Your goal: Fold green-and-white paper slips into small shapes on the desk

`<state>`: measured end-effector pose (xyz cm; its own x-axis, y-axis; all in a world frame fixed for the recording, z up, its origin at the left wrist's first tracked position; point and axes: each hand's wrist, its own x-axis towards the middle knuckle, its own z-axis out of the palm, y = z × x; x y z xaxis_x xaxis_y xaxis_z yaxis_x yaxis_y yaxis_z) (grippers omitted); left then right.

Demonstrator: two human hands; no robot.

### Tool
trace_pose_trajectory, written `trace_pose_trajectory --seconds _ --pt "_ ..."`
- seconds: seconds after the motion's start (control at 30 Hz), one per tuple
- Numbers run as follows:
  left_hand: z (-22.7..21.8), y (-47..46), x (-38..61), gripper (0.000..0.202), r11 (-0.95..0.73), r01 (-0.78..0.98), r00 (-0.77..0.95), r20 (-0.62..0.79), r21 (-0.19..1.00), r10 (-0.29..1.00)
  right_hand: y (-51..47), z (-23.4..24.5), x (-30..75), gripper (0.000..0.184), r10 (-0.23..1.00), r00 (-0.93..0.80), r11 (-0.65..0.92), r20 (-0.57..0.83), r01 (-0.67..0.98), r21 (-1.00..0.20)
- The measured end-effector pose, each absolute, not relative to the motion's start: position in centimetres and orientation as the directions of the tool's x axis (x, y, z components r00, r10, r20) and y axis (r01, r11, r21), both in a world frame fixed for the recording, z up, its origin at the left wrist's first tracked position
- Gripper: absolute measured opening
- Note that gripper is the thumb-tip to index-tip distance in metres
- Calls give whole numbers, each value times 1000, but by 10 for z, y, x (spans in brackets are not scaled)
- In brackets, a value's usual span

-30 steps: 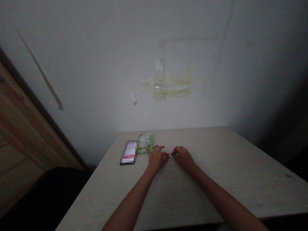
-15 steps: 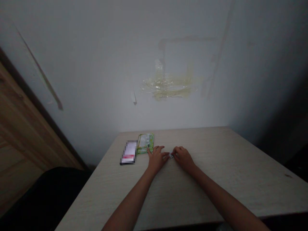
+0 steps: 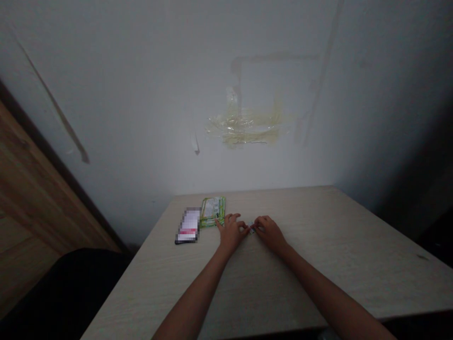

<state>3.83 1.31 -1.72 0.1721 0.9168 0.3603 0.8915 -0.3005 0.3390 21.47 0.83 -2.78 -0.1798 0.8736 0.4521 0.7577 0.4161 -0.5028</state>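
Note:
Both of my hands rest on a pale wooden table (image 3: 318, 264), meeting at a tiny pale object (image 3: 251, 229) that is too small to name. My left hand (image 3: 231, 231) pinches it from the left, with its other fingers spread on the tabletop. My right hand (image 3: 269, 231) has its fingers curled and pinched on the same object from the right. A green and white packet (image 3: 213, 210) lies flat just beyond my left hand's fingertips.
A flat dark-edged rectangle with a blurred face (image 3: 188, 225) lies left of the packet. A grey wall with old tape marks (image 3: 244, 125) rises right behind the table. A wooden panel (image 3: 31, 189) stands at the left, and something dark (image 3: 67, 293) sits below it.
My hands stay on the small object with only tiny finger movements. The view has shifted slightly.

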Motion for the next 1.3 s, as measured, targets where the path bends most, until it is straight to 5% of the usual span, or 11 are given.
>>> trace_pose_trajectory --seconds 0.97,1.13,1.3 --pt "-22 14 37 14 -281 900 172 321 333 931 12 -21 204 8 872 -121 263 475 933 -246" --pt "-24 12 37 14 -298 893 179 342 337 923 14 -23 207 5 872 -119 295 475 902 -316" --pt "-26 12 34 13 -314 884 184 360 345 915 18 -28 216 4 884 -96 364 457 755 -545"
